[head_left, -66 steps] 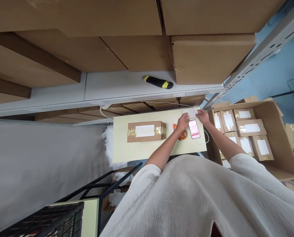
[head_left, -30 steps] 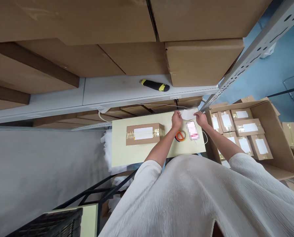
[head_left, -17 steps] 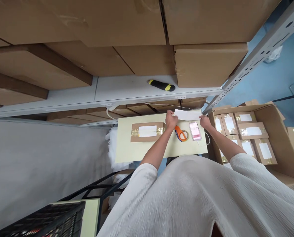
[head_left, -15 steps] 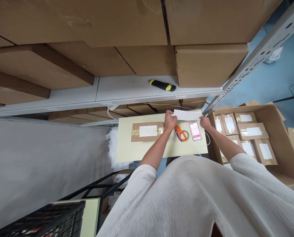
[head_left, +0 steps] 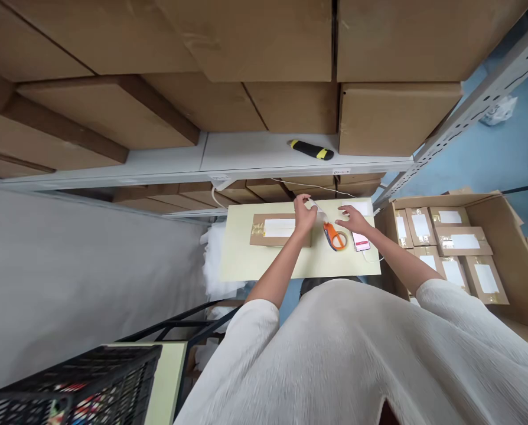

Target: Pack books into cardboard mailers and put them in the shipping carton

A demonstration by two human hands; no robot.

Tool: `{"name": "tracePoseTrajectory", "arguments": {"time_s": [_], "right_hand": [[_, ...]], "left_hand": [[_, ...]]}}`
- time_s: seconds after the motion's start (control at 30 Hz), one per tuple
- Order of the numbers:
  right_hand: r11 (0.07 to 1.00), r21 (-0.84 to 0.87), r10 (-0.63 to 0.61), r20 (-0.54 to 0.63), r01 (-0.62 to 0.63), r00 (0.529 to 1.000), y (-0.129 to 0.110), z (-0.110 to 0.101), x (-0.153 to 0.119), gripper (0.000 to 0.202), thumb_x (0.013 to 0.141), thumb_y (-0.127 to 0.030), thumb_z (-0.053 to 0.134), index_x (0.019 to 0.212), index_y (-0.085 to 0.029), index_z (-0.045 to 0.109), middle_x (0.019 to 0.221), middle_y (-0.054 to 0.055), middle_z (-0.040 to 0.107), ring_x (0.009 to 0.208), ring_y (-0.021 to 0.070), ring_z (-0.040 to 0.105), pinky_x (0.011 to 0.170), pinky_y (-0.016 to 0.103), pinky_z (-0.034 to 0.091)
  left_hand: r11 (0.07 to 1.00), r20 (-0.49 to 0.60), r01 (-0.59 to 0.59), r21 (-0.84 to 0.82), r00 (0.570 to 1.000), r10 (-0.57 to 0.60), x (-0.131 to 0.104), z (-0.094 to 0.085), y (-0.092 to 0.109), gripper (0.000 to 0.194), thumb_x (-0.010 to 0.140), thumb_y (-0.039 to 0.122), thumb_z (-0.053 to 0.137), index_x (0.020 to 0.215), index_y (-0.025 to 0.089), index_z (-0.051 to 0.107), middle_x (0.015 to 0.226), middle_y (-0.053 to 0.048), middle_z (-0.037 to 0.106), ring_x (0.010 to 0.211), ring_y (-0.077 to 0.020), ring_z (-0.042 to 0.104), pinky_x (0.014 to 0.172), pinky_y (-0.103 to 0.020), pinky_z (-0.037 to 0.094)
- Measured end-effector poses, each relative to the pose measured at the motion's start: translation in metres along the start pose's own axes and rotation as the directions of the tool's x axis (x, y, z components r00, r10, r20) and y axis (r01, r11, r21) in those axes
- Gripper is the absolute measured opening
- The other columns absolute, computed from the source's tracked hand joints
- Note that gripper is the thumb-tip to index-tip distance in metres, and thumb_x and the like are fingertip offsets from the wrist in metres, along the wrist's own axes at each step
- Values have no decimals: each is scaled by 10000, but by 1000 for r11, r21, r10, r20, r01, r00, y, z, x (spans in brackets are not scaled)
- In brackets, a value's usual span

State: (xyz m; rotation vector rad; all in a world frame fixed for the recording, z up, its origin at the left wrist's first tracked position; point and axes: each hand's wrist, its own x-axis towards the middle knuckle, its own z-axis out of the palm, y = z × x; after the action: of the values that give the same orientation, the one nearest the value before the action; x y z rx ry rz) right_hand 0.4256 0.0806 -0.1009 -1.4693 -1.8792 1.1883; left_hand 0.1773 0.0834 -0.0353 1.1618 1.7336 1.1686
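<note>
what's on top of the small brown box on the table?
The brown box carries a white label with shiny tape at its ends. The left hand, pinching a white strip, covers its right end, so that part is hidden.

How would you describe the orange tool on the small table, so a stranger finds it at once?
On the pale yellow table below the grey shelf, look between the taped brown box and the phone. The orange-handled scissors lie flat there, the only bright orange thing on it.

White paper strip pinched at left end, seemingly lifted over table, beside taped carton
</note>
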Motion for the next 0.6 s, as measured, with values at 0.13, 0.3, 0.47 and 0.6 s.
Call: {"name": "tracePoseTrajectory", "arguments": {"time_s": [0.13, 0.3, 0.47, 0.6], "right_hand": [[992, 97, -83, -38, 86, 996, -47, 29, 9, 566, 803, -492, 870, 1299, -276, 705, 1370, 105, 706, 1147, 291, 703, 1023, 489, 598], [975, 207, -55, -135, 82, 989, -91, 51, 14, 263, 865, -475, 709, 1012, -262, 663, 989, 44, 732, 921, 233, 675, 907, 424, 587], [961, 276, 0, -49, 14, 999, -136, 74, 12, 341, 787, -535, 754, 948, -255, 646, 820, -18, 639, 756, 183, 582, 748, 345, 532], [944, 329, 64, -59, -41, 996, -166, 95, 7, 407, 800, -620, 757, 919, -246, 655, 770, -30, 604, 739, 169, 561, 727, 320, 520]], "left_hand": [[996, -11, -35, -77, 999, 34, -6, -24, 10, 526, 775, 59, 655, 1244, 284, 585, 1392, -75, 617, 1401, -277, 572, 1216, -459, 442], [966, -53, 20, -256, 998, -35, -3, -67, 12, 495, 784, 50, 624, 1219, 284, 591, 1379, -72, 658, 1361, -246, 625, 1212, -445, 474], [952, 1, 119, -283, 992, -124, -4, -127, 0, 247, 931, 168, 629, 1153, 274, 609, 1200, -59, 727, 1181, -219, 706, 1070, -382, 559], [978, 90, 106, -179, 992, -91, -6, -168, -15, 267, 924, 165, 641, 1174, 259, 631, 1137, -49, 754, 1100, -201, 726, 1012, -355, 578]]}}
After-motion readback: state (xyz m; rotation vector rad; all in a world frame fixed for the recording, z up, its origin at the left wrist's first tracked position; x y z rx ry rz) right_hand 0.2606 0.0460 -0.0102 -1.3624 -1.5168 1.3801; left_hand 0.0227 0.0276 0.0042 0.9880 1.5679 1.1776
